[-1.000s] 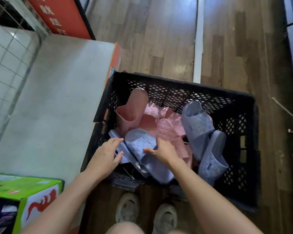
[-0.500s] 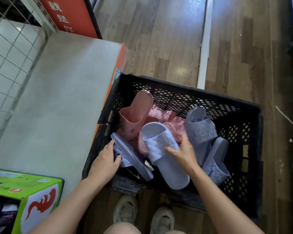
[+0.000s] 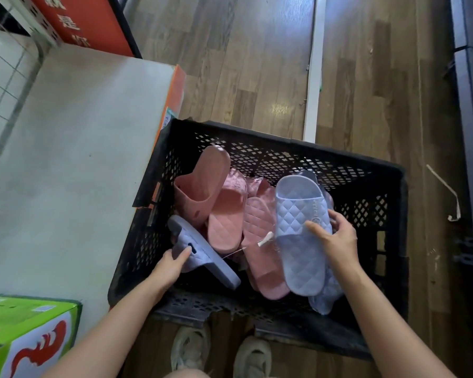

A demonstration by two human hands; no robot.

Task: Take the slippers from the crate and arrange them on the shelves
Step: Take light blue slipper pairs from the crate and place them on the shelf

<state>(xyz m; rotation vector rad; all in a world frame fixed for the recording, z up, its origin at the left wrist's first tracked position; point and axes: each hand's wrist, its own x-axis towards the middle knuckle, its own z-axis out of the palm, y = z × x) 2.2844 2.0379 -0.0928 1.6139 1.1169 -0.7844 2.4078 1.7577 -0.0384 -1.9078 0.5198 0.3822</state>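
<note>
- The crate (image 3: 260, 148) stands on the floor at the person's feet. All the slippers are in it and none is on a shelf yet.
- The right grip (image 3: 336, 241) pinches the strap of a blue slipper (image 3: 298, 257) at the crate's 3 o'clock side, thumb on top and fingers curled round the edge.
- The left grip (image 3: 170, 266) holds a second blue slipper (image 3: 202, 259) lying on its side at 8 o'clock, thumb pressed on it.
- Pink slippers (image 3: 224, 214) are piled from the middle to 11 o'clock.
- They look like moulded foam: probably light, bendy, hard to damage, and grippy on the quilted face.
- The strap or the sole edge seems the easiest hold. A thread with a tag (image 3: 265, 238) seems to join the blue pair, so lifting both together may avoid a snag.
- The strap carries a round logo and raised lettering, too small to read.
- The red sign (image 3: 77, 23) at 11 o'clock has white Chinese characters, one of them 是.
</note>
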